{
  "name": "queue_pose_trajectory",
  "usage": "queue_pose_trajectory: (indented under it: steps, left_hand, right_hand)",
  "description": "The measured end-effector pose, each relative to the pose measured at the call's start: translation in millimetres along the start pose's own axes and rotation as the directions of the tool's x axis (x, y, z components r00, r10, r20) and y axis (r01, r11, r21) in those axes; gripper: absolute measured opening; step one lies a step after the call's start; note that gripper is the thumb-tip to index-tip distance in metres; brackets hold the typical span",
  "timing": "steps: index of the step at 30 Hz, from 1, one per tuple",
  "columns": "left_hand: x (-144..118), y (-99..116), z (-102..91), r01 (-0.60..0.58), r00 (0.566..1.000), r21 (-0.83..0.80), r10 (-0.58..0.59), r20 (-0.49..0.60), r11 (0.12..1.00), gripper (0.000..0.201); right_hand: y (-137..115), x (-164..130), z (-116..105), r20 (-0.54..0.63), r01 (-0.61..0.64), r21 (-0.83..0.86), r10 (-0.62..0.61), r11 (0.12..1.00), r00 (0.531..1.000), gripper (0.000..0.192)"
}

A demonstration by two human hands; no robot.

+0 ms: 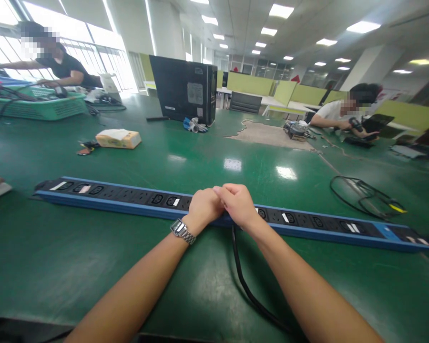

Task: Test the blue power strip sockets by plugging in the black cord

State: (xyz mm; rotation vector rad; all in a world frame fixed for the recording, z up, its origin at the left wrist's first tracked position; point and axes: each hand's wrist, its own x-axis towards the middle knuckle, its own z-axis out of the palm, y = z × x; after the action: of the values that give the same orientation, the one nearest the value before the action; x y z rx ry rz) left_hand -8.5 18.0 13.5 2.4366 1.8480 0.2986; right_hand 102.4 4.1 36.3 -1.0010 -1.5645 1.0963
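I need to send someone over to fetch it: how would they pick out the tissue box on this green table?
Start at the black computer tower standing mid-table. Look left and nearer the camera, beyond the long blue power strip under both hands. The tissue box lies flat there, the only pale yellow-orange carton, white tissue on top, small dark items beside it.

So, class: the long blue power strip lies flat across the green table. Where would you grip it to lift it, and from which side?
Probably the power strip is best gripped near its middle, from above on the near side, fingers across its narrow width. It is long and flat, so end grips would tip it. Both the left hand and right hand rest there now.
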Motion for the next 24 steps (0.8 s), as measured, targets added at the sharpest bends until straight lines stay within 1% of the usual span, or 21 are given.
queue_pose_trajectory:
  steps: [1,2,3,4,5,6,7,8,9,10,11,14,16,18,20,22,24]
  left_hand:
    - [0,1,-0.5,-0.016,1.0,0.016,0.017,-0.018,1.0,0.036]
    - [0,1,-0.9,-0.025,0.999,0.032,0.027,-0.035,0.999,0.039]
    - [0,2,-1.1,-0.03,0.998,0.047,0.033,-0.049,0.998,0.043]
    - [0,2,-1.2,-0.034,0.998,0.056,0.037,-0.059,0.998,0.046]
    - [0,2,-1.0,-0.037,0.997,0.062,0.041,-0.066,0.997,0.048]
    - [1,2,-0.6,-0.039,0.996,0.067,0.044,-0.071,0.997,0.048]
    - [1,2,-0.1,-0.039,0.996,0.069,0.044,-0.076,0.997,0.048]
    - [1,2,0.4,-0.036,0.996,0.07,0.041,-0.077,0.997,0.047]
    - [1,2,0.9,-0.031,0.996,0.072,0.037,-0.079,0.997,0.046]
    - [2,2,1.2,-0.027,0.996,0.075,0.034,-0.081,0.997,0.046]
    - [2,2,1.4,-0.024,0.996,0.079,0.03,-0.082,0.997,0.046]
    - [2,3,0.5,-0.03,0.996,0.084,0.037,-0.081,0.996,0.045]
    - [2,3,-1.1,-0.039,0.996,0.082,0.046,-0.081,0.996,0.045]
    - [1,3,-3.0,-0.045,0.996,0.081,0.052,-0.079,0.996,0.045]
    - [1,3,-4.8,-0.047,0.996,0.078,0.052,-0.066,0.996,0.045]
    - [1,3,-6.1,-0.049,0.997,0.077,0.053,-0.047,0.996,0.044]
    - [0,3,-6.3,-0.051,0.998,0.078,0.055,-0.041,0.996,0.043]
  right_hand:
    - [-1,-2,-4,-0.023,-0.032,0.044,0.033,0.999,0.999,0.044]
    - [-1,-5,-9,-0.07,-0.053,0.066,0.057,0.996,0.996,0.043]
    - [0,-10,-15,-0.131,-0.066,0.047,0.072,0.997,0.989,0.043]
    - [2,-15,-22,-0.188,-0.085,-0.014,0.081,0.996,0.979,0.045]
    - [4,-22,-27,-0.216,-0.116,-0.105,0.092,0.988,0.972,0.047]
    - [8,-29,-32,-0.208,-0.156,-0.205,0.113,0.966,0.971,0.05]
    - [12,-36,-34,-0.165,-0.202,-0.286,0.159,0.937,0.973,0.053]
    - [17,-44,-34,-0.103,-0.244,-0.335,0.222,0.91,0.97,0.055]
    - [22,-50,-33,-0.042,-0.279,-0.348,0.283,0.895,0.958,0.056]
    - [26,-55,-29,0.004,-0.309,-0.325,0.328,0.894,0.945,0.055]
    - [30,-59,-24,0.026,-0.342,-0.269,0.361,0.901,0.932,0.053]
    - [34,-63,-9,0.016,-0.435,0.01,0.435,0.9,0.9,0.054]
    - [33,-62,-2,-0.002,-0.455,0.178,0.462,0.873,0.887,0.057]
    - [29,-61,2,-0.015,-0.424,0.269,0.443,0.865,0.896,0.056]
    - [26,-61,4,-0.02,-0.362,0.323,0.389,0.874,0.921,0.054]
    - [23,-62,6,-0.002,-0.302,0.384,0.328,0.872,0.945,0.052]
    - [20,-64,6,0.015,-0.276,0.456,0.302,0.846,0.953,0.049]
